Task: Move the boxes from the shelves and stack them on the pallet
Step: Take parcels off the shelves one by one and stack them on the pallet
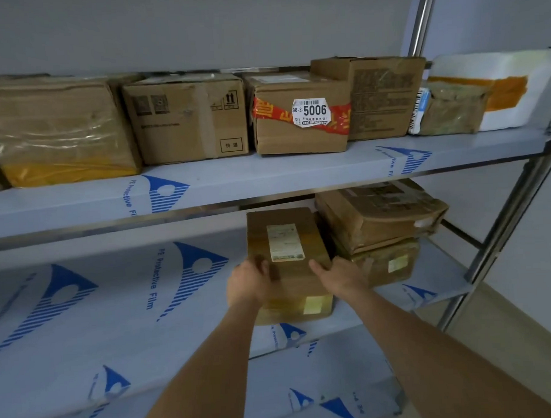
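A brown cardboard box (286, 236) with a white label on top sits on the middle shelf (113, 295). My left hand (250, 284) grips its near left corner, thumb on top. My right hand (340, 277) grips its near right side, thumb on the top face. Beside it on the right, a box (378, 217) lies on top of another box (387, 264). The pallet is out of sight.
The upper shelf (266, 177) carries several boxes: a large taped one (56, 130), a printed one (185, 118), one marked 5006 (298, 113), a tall one (386, 96) and a white foam box (509, 88). A steel upright (508, 217) stands at right. A lower shelf (307, 397) lies below.
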